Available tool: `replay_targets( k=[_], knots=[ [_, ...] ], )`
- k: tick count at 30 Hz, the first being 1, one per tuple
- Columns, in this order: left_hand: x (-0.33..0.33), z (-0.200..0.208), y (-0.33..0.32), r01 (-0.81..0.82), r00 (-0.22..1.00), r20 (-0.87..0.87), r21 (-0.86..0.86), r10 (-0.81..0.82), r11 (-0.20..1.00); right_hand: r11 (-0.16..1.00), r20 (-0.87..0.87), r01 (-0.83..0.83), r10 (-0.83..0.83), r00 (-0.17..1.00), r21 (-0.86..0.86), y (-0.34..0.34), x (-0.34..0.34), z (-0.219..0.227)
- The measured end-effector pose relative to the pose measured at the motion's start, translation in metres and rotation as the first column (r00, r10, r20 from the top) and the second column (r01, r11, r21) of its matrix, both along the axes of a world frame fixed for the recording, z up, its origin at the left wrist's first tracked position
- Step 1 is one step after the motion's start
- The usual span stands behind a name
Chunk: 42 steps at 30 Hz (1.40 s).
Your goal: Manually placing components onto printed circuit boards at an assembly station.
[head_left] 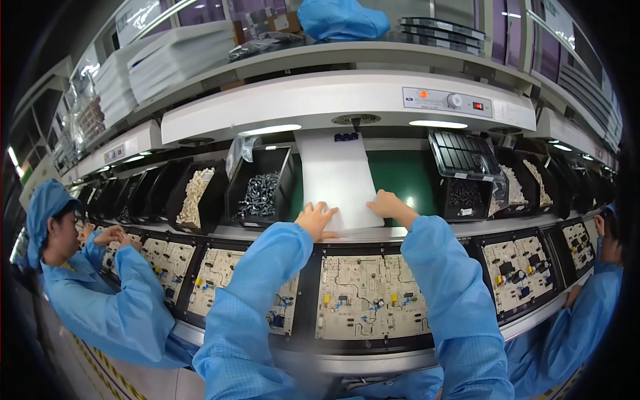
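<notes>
Blue sleeves rise from lower centre — both hands, left hand [316,219] and right hand [389,203], rest spread on the white sheet's [337,177] lower edge, pinching nothing; circuit board [370,298] below untouched.

Five circuit boards [370,298] lie in a row, one white sheet [338,179], two hands (left [316,220], right [389,205]), two co-workers [53,233].

Under the long white shelf [347,100], two strip lights [270,129] glow; black parts bins [260,187] line up below it, with what may be windows above.
</notes>
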State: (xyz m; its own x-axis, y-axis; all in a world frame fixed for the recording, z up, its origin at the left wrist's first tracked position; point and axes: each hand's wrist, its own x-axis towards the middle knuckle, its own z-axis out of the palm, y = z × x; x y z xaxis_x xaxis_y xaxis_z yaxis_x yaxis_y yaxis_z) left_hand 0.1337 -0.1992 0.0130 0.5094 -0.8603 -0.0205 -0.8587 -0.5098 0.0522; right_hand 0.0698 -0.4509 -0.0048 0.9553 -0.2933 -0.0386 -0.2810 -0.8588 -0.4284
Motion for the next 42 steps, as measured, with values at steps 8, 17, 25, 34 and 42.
replay_targets(
  k=[8,17,25,34,42],
  knots=[
    [0.007,-0.009,0.016,-0.005,0.998,0.067,-0.014,0.006,1.000,0.902,0.352,0.212,-0.072,0.933,-0.377,-0.004,0.079,0.046],
    [-0.002,0.000,0.021,0.127,0.990,0.072,-0.077,-0.122,0.989,0.687,0.437,0.129,0.295,0.850,-0.715,-0.043,0.176,0.025],
    [0.017,-0.009,0.023,0.163,0.982,0.116,-0.114,-0.150,0.980,0.634,0.511,0.137,0.456,0.729,-0.761,-0.062,0.174,0.025],
    [0.018,-0.019,0.027,0.261,0.957,0.170,-0.153,-0.234,0.953,0.894,0.698,0.443,-0.272,0.662,-0.071,-0.084,0.142,0.018],
    [0.020,-0.024,0.028,0.216,0.970,0.152,-0.170,-0.191,0.962,0.800,0.429,0.387,-0.182,0.885,-0.459,-0.108,0.093,0.017]
  ],
)
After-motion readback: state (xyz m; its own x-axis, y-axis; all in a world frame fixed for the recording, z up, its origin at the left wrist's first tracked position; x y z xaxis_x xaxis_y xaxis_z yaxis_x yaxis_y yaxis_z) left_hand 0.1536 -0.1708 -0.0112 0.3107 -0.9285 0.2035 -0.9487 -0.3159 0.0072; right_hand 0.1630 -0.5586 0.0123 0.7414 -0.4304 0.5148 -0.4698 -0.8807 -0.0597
